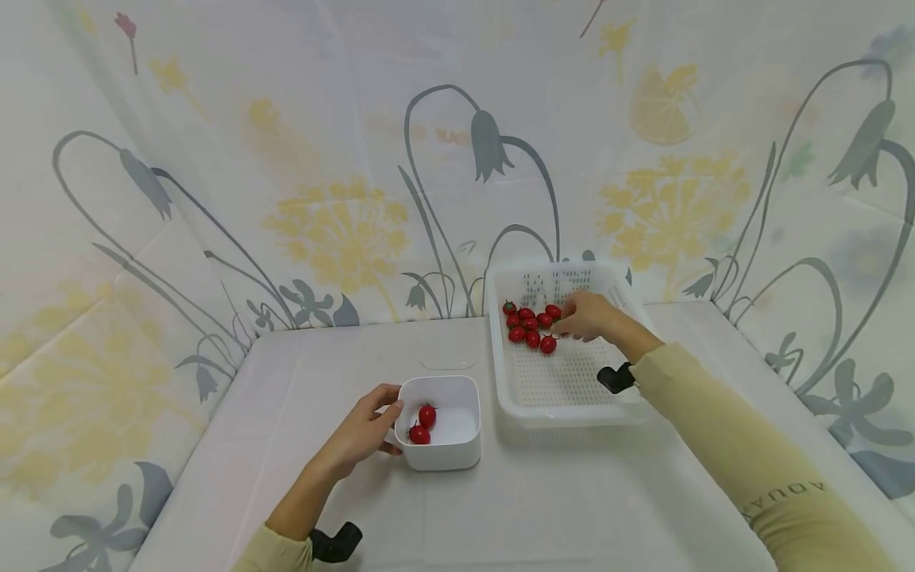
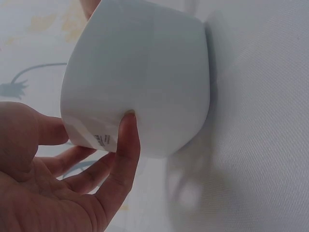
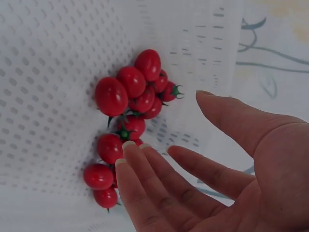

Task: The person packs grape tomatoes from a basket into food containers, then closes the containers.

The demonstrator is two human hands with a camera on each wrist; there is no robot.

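In the head view a small white square container (image 1: 457, 413) stands on the table with two cherry tomatoes (image 1: 427, 415) inside. My left hand (image 1: 363, 429) holds its left side, thumb by the rim and fingers spread about the outer wall (image 2: 145, 72). Farther right, a white perforated basket (image 1: 565, 389) contains several red cherry tomatoes (image 1: 529, 324), some with green stems. Above that basket, my right hand (image 1: 589, 316) reaches in beside the cluster. The right wrist view shows its thumb (image 3: 231, 113) apart from its extended fingers, whose tips are near the tomatoes (image 3: 111, 96).
A white cloth (image 1: 343, 357) covers the table. Behind it hangs a floral-patterned curtain (image 1: 343, 143), close to the basket's far side. A faint clear, flat lid-like piece (image 1: 448, 365) lies behind the small container.
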